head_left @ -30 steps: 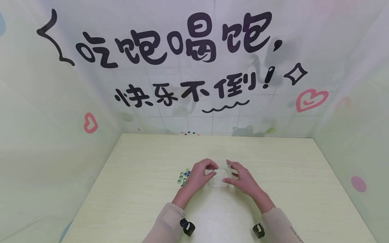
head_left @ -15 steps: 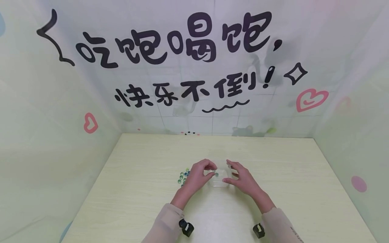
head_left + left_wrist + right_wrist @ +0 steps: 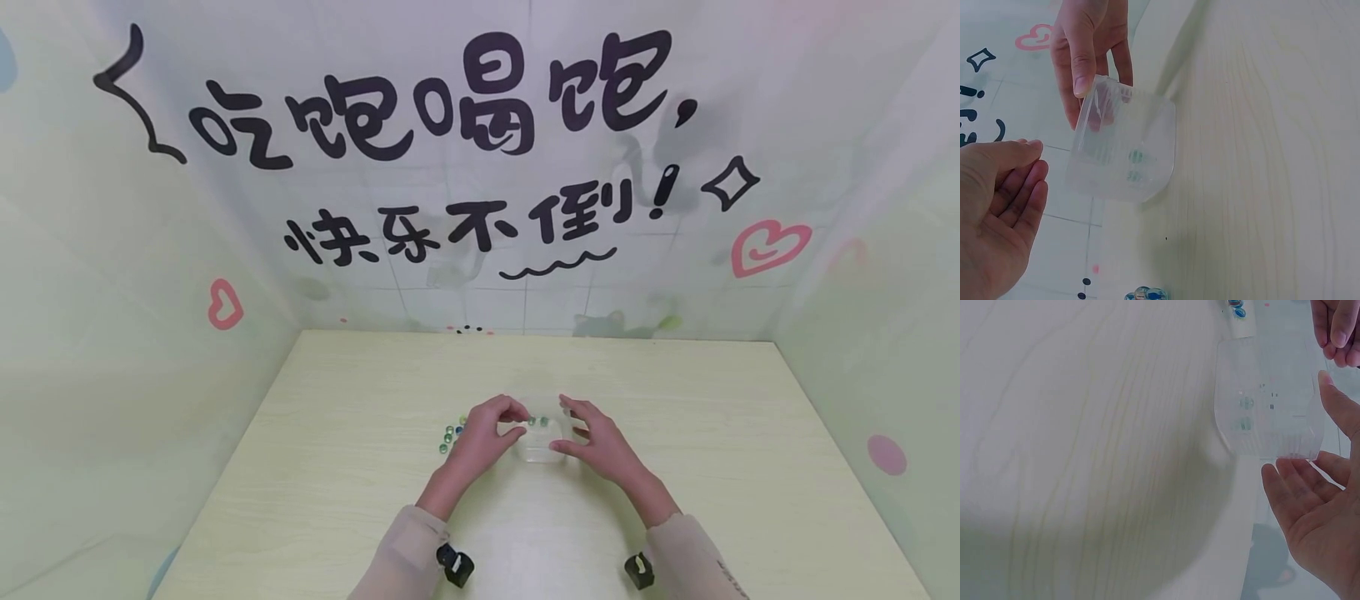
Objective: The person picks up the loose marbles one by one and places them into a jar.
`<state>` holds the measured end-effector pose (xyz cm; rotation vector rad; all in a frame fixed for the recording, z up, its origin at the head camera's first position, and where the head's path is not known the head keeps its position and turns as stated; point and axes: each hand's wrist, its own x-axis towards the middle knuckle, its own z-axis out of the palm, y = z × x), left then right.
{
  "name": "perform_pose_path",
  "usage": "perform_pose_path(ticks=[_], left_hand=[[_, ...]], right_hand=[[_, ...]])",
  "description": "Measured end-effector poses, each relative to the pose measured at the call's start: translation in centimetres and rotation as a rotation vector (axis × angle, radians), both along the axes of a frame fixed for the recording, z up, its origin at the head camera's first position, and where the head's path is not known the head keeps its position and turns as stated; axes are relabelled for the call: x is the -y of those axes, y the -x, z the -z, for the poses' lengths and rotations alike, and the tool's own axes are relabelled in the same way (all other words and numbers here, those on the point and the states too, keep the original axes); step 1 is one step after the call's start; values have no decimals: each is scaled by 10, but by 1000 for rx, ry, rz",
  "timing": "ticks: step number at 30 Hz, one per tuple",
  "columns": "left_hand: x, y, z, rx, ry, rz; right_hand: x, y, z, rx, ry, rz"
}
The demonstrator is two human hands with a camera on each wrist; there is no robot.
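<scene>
My right hand (image 3: 596, 435) steadies a clear plastic box (image 3: 542, 452), thumb on its near rim and fingers along its right side. Through the wall in the left wrist view, two green glass marbles (image 3: 1135, 156) show low inside the box (image 3: 1121, 128). My left hand (image 3: 491, 429) is over the box's left rim, thumb and index a little apart. Nothing shows between its fingertips in the left wrist view, where the left hand (image 3: 1007, 206) has loosely bent fingers beside the opening. The right wrist view shows the right hand (image 3: 1319, 506) against the box's side (image 3: 1266, 403).
Several green and blue glass marbles (image 3: 447, 437) lie on the pale wooden table (image 3: 337, 467) left of the box, partly hidden behind my left hand. A printed cloth backdrop (image 3: 420, 300) rises behind the table, with cloth sides at left and right.
A marble has dropped from my left fingertips, and two now show inside the box. The left hand and forearm have shifted slightly left; the right hand stays in place on the box.
</scene>
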<state>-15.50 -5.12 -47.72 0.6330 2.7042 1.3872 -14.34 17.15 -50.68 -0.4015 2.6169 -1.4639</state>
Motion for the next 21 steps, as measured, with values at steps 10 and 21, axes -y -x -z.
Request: perform_pose_path(ticks=[10, 21], left_hand=[[6, -1, 1, 6, 2, -14], [12, -1, 3, -5, -4, -30]], right_hand=[[0, 0, 1, 6, 2, 0], [1, 0, 1, 9, 15, 6]])
